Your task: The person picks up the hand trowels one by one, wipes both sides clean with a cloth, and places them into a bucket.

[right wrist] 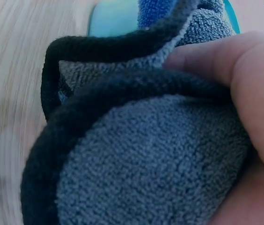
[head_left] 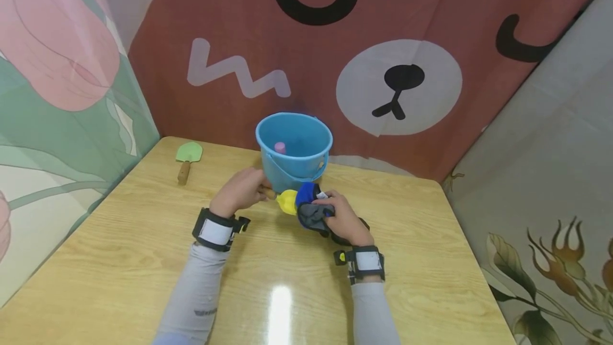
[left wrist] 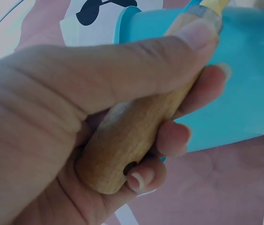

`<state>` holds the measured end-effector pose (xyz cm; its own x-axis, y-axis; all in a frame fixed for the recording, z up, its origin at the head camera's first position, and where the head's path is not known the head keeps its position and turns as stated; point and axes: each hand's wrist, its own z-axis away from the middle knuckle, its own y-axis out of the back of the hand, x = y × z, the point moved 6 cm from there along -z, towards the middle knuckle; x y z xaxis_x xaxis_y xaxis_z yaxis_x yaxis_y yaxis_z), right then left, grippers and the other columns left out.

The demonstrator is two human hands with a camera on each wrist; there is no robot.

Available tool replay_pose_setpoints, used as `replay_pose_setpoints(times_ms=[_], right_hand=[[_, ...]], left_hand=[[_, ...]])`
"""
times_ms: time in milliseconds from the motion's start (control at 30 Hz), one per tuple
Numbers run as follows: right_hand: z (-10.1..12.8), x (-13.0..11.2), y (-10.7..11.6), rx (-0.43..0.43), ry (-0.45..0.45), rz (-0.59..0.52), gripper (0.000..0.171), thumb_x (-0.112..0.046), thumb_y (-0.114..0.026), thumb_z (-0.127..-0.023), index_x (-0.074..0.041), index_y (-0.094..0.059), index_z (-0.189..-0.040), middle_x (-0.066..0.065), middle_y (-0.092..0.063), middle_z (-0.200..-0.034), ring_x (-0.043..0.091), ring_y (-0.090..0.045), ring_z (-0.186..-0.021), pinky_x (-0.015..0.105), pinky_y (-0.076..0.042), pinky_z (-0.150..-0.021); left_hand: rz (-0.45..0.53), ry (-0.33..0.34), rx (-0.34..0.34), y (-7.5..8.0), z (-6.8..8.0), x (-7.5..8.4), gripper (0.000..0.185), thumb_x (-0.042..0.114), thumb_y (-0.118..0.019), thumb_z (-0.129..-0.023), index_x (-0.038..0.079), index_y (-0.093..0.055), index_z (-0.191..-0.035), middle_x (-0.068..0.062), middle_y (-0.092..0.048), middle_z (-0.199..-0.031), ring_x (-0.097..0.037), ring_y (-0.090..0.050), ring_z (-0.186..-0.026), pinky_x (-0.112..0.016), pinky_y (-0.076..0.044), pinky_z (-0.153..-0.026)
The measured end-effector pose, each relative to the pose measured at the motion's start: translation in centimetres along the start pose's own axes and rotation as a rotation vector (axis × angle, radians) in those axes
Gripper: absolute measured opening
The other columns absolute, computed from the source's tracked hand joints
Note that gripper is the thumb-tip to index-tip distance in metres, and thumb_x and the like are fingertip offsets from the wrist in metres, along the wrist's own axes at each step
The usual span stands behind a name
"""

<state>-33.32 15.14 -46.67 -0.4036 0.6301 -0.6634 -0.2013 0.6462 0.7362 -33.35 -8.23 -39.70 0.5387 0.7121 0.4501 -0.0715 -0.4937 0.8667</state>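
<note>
Tabletop; right hand bunches cloth, hiding trowel blade.

Fuzzy terry cloth, smooth wooden handle

The bucket stands on the worktop toward its far edge, in front of the backdrop. A small object lies inside the bucket. A spare trowel lies on the worktop, left of the bucket. Directly before the bucket, the left hand holds a trowel; the right hand, just right of it, holds a cloth touching the trowel blade.
</note>
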Motion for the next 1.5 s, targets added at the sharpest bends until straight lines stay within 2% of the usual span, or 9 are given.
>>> replay_pose_setpoints(times_ms=[500,733,1000,1333,1500], right_hand=[[0.4,1.3,0.9,0.036,-0.012,-0.005,0.045,0.016,-0.064,-0.081,-0.007,-0.075,-0.118,0.020,-0.059,-0.126,0.038,-0.056,-0.120,0.056,-0.045,-0.105],[0.4,1.2,1.5,0.110,-0.004,0.005,0.046,0.012,-0.063,-0.081,-0.009,-0.074,-0.120,0.018,-0.058,-0.129,0.038,-0.054,-0.124,0.058,-0.042,-0.106],[0.1,0.3,1.6,0.216,0.067,-0.047,0.043,0.010,-0.066,-0.082,-0.011,-0.074,-0.120,0.017,-0.057,-0.132,0.040,-0.051,-0.128,0.060,-0.039,-0.109],[-0.4,-1.0,0.1,0.180,0.117,-0.043,0.040,0.003,-0.072,-0.085,-0.018,-0.076,-0.120,0.011,-0.057,-0.131,0.033,-0.051,-0.126,0.056,-0.040,-0.108],[-0.6,-1.2,-0.4,0.171,0.125,-0.022,0.034,0.000,-0.076,-0.086,-0.017,-0.078,-0.115,0.010,-0.059,-0.126,0.032,-0.053,-0.122,0.054,-0.041,-0.107]], left_hand=[[0.010,0.009,0.007,0.4,0.2,-0.3,0.013,0.002,-0.085,-0.079,0.011,-0.078,-0.083,0.005,-0.070,-0.076,-0.013,-0.062,-0.076,-0.036,-0.055,-0.076],[0.021,0.016,-0.005,0.3,0.2,-0.3,0.013,0.001,-0.085,-0.079,0.011,-0.079,-0.084,0.005,-0.071,-0.076,-0.013,-0.062,-0.075,-0.037,-0.055,-0.075],[0.028,0.036,-0.014,0.1,0.2,0.0,0.015,0.000,-0.084,-0.080,0.011,-0.080,-0.088,0.004,-0.074,-0.081,-0.014,-0.066,-0.080,-0.038,-0.056,-0.079],[-0.004,-0.030,0.004,-1.1,-0.4,1.4,0.013,0.004,-0.085,-0.080,0.012,-0.076,-0.085,0.004,-0.073,-0.079,-0.015,-0.066,-0.082,-0.038,-0.055,-0.079],[-0.024,-0.044,0.032,-1.3,-0.4,1.6,0.021,0.001,-0.087,-0.077,0.010,-0.073,-0.091,0.001,-0.074,-0.084,-0.019,-0.068,-0.089,-0.040,-0.056,-0.083]])
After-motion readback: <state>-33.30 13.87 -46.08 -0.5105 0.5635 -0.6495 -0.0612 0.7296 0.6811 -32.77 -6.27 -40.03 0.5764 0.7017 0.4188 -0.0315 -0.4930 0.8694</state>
